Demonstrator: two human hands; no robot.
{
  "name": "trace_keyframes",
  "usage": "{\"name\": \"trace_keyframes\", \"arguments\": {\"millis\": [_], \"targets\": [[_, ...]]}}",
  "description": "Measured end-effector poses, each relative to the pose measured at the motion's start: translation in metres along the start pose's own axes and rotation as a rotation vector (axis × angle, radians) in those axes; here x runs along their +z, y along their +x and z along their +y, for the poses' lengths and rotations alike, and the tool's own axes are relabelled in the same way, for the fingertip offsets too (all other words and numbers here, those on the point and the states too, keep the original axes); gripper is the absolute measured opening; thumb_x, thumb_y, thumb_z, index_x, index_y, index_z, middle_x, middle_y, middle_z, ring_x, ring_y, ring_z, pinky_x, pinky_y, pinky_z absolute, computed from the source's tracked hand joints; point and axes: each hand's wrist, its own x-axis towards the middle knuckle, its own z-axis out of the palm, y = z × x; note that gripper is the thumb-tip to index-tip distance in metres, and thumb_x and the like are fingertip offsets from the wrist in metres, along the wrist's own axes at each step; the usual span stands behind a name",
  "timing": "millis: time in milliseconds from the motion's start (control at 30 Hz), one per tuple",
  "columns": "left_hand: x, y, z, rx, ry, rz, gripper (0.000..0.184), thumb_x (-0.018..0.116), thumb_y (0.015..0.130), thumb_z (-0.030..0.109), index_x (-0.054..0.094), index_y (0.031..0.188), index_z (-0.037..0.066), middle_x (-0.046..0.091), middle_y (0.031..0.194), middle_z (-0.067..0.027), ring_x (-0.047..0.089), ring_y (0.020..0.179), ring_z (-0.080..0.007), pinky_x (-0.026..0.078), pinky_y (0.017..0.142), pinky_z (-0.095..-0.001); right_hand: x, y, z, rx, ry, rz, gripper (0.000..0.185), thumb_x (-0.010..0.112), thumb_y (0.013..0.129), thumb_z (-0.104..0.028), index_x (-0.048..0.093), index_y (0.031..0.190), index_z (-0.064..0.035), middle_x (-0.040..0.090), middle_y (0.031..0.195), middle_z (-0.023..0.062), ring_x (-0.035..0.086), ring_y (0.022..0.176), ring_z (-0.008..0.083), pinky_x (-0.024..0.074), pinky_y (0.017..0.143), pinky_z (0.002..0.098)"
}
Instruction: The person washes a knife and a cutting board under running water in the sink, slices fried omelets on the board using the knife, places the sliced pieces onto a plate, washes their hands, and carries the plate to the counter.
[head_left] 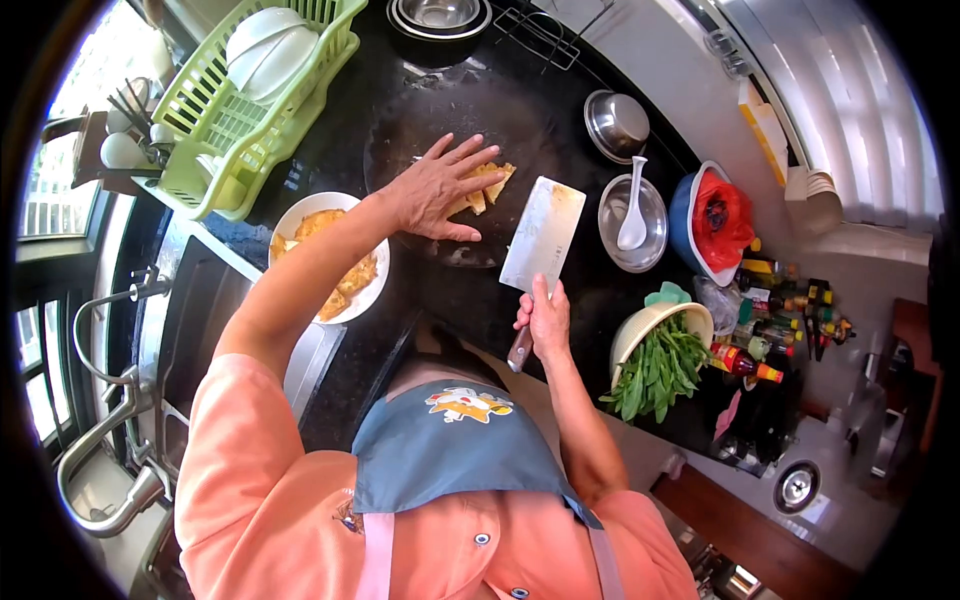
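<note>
My right hand (pixel 547 320) is wrapped around the wooden handle of a cleaver (pixel 543 235). Its wide blade, smeared with yellowish bits, points away from me beside the round dark cutting board (pixel 400 130). Over the board, my left hand (pixel 440 195) is open with fingers spread, above golden-brown pieces of food (pixel 500 183) that look like fried egg. The hand partly covers them, and I cannot tell whether it touches them. Left of the board, a white bowl (pixel 376 290) holds more golden-brown food (pixel 345 285), partly hidden by my left forearm.
A green dish rack (pixel 215 110) with white bowls stands at the left, near the sink faucet (pixel 125 400). On the right are metal bowls (pixel 617 125), a white spoon (pixel 633 215), a red plastic bag (pixel 722 215), leafy greens (pixel 660 370) and several sauce bottles (pixel 745 365).
</note>
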Motion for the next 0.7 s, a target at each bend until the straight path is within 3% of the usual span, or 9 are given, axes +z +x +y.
{"name": "trace_keyframes", "arguments": {"millis": [300,400,533,567,700], "targets": [[0.005,0.001,-0.001,0.066,-0.026,0.045,0.071,0.060,0.088,0.069,0.060,0.145,0.027,0.028,0.168,-0.0110,0.018,0.155,-0.0428,0.015,0.121,-0.0688,0.067,-0.006,0.019,0.011,0.067,0.014,0.028,0.049,0.110,-0.038,0.048,0.113,-0.0104,0.048,0.067,-0.0008,0.049,0.048,0.0094,0.0492,0.043,0.0266],[0.006,0.003,-0.002,0.068,-0.003,0.017,0.071,0.060,0.088,0.069,0.059,0.145,0.027,0.029,0.168,-0.0104,0.019,0.155,-0.0427,0.014,0.121,-0.0683,0.091,-0.008,0.023,0.015,0.051,0.001,0.030,0.050,0.109,-0.039,0.047,0.112,-0.0096,0.048,0.068,-0.0005,0.049,0.048,0.0098,0.0492,0.044,0.0273],[0.018,0.000,-0.004,-0.005,-0.088,0.085,0.056,0.058,0.095,0.053,0.064,0.140,0.020,0.038,0.162,-0.0129,0.028,0.152,-0.0430,0.017,0.121,-0.0669,0.129,-0.007,0.013,-0.029,0.000,-0.056,0.028,0.050,0.110,-0.036,0.047,0.107,-0.0082,0.048,0.068,0.0007,0.049,0.047,0.0101,0.0491,0.044,0.0280],[0.018,-0.003,-0.001,-0.043,-0.125,0.154,0.048,0.062,0.095,0.040,0.065,0.136,0.016,0.045,0.157,-0.0147,0.036,0.148,-0.0432,0.023,0.120,-0.0638,0.132,-0.004,0.013,-0.051,-0.009,-0.072,0.027,0.050,0.109,-0.035,0.047,0.105,-0.0081,0.048,0.067,0.0006,0.049,0.047,0.0101,0.0480,0.043,0.0275],[0.026,-0.010,0.011,-0.222,-0.268,0.438,0.044,0.070,0.088,0.026,0.068,0.131,0.014,0.052,0.151,-0.0161,0.044,0.142,-0.0443,0.033,0.118,-0.0583,0.133,0.002,0.009,-0.027,-0.056,-0.169,0.025,0.051,0.109,-0.032,0.046,0.102,-0.0090,0.048,0.066,0.0005,0.047,0.046,0.0100,0.0451,0.041,0.0274]]}}
